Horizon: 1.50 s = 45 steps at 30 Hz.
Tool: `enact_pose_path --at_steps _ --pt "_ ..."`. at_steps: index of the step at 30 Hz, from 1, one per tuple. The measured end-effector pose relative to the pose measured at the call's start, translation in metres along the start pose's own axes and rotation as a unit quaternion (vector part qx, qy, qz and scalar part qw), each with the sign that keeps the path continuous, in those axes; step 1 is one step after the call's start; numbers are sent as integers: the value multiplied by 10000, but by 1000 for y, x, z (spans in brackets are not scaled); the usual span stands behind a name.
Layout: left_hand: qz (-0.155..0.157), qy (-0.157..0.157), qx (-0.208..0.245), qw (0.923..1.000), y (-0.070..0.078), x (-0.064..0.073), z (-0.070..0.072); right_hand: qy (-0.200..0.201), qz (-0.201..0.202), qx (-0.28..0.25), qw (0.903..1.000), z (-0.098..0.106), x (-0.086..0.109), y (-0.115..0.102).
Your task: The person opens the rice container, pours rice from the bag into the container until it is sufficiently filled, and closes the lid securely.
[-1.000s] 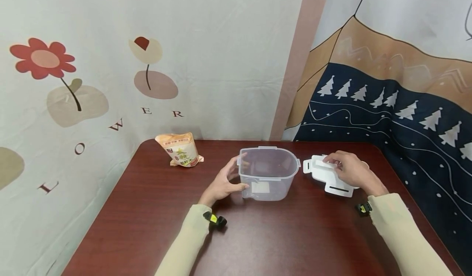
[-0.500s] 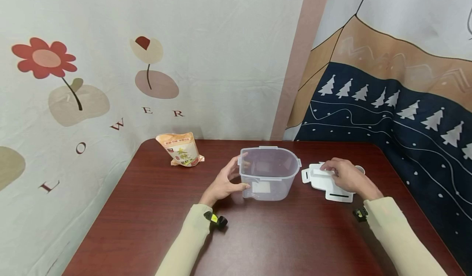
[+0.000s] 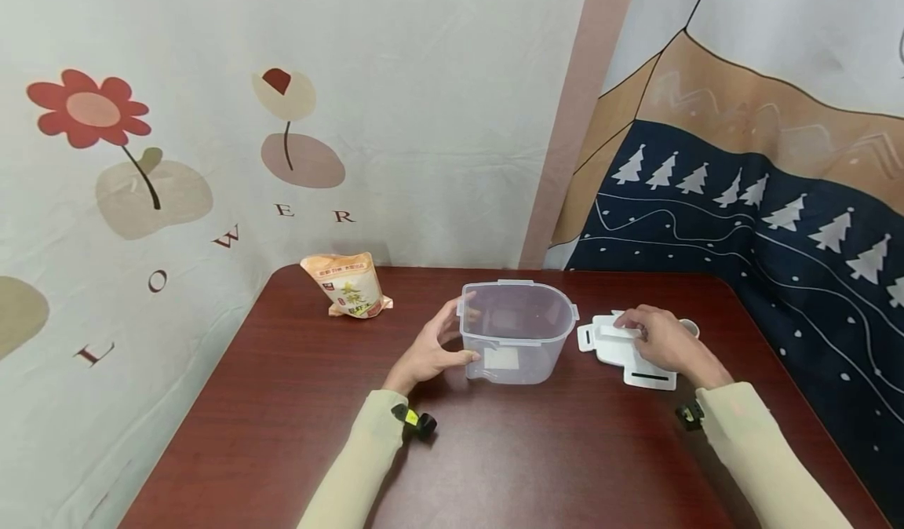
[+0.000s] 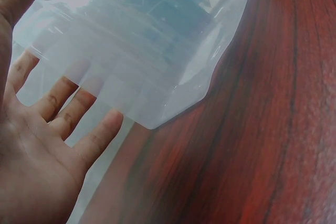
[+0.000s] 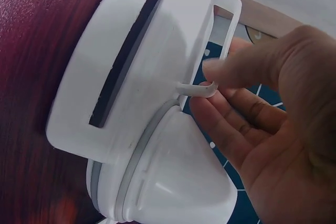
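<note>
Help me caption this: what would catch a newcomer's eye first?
Likely the clear tub near the back of the table, its side gripped by the left hand. To its right, the right hand pinches the white lid by its handle. Behind, a red flower stands out far left on the backdrop.

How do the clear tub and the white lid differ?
The clear tub is see-through; the white lid is opaque. The tub is deep and open-topped; the lid is flatter, with a handle. The left hand holds the tub; the right hand grips the lid's handle. Both are held.
</note>
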<state>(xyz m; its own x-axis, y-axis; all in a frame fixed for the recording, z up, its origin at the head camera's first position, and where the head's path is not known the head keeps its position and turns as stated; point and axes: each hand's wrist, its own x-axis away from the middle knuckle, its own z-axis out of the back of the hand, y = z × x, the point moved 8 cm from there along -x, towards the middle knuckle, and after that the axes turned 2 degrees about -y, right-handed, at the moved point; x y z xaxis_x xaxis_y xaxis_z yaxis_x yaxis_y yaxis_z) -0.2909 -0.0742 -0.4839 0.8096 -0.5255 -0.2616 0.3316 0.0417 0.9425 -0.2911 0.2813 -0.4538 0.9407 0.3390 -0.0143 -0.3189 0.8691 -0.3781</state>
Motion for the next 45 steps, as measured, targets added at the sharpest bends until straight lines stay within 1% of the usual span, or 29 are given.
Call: enact_pose_path --at_steps 6,12,18,22,25,29,31,37,45 --pt "32 -12 -28 10000 -2 0 0 -22 1 -51 10000 2 1 -2" --pt "-6 -20 -49 10000 -1 0 -1 14 -53 -230 9997 6 2 -4" --pt "45 -7 -84 10000 -2 -1 0 204 77 -738 9970 13 1 -15" --pt "76 10 -93 9999 -2 0 0 293 134 -1269 9914 17 0 -24" --pt "61 4 -95 9999 0 1 1 267 185 -1688 9851 15 -2 -30" --pt "54 -17 -71 10000 0 0 0 225 375 -2188 9748 7 -4 -39" --pt "71 -14 -49 10000 -1 0 0 215 542 -2460 9675 3 -6 -45" --pt "75 17 -20 10000 -1 0 1 160 1000 -3243 9405 -9 -13 -62" --pt "26 -12 -64 10000 0 0 -1 81 1075 -3867 9159 -27 -25 -79"
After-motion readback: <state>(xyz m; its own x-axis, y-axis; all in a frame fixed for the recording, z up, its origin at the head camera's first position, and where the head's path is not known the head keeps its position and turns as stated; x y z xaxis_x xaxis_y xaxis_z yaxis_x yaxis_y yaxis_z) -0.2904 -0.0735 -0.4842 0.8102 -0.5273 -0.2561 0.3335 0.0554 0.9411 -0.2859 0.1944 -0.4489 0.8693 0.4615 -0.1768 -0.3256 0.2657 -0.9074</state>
